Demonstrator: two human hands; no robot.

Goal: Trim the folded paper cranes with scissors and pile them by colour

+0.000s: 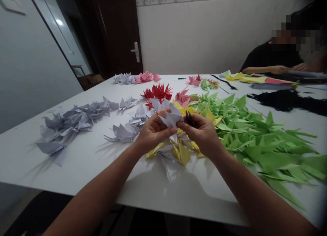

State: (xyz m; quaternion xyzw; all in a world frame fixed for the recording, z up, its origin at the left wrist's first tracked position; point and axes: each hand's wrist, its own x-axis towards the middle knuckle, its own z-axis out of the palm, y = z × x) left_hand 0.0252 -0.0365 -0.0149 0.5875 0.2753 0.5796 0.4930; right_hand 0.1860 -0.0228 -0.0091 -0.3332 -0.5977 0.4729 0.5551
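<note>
Above the middle of the table, a white folded paper crane (171, 117) is held up between both hands. My left hand (155, 128) pinches it from the left, thumb in front. My right hand (201, 132) pinches its right side with thumb and fingertip. The same hand also keeps a dark two-pointed tool (189, 118) in its curled fingers; whether it is scissors or tweezers I cannot tell. Yellow folded paper pieces (182, 152) lie below the hands, mixed with a few white ones. To the left of my left hand sit more white folded pieces (125, 132).
A large heap of green folded pieces (265, 144) spreads to the right. Red pieces (158, 92) lie beyond the hands, and a string of white pieces (74, 118) at left. Black thread (278, 99) lies at right. Another person (270, 58) sits across the table.
</note>
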